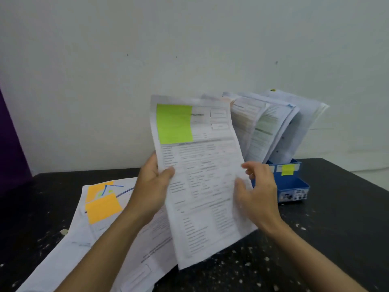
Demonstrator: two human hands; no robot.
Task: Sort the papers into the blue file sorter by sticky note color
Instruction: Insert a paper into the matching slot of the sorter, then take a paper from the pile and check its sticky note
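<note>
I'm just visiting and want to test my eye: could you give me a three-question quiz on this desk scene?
1. True or false: the held paper carries an orange sticky note.
2. Which hand pinches that paper's edge: A) left hand, B) right hand?
3. What colour is the label note on the blue file sorter?

Key: 1 false, its sticky note is green. 2 A. 3 green.

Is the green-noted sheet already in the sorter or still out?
Out. Left hand holds the sheet upright in front of the blue file sorter; right hand is at its edge.
</note>
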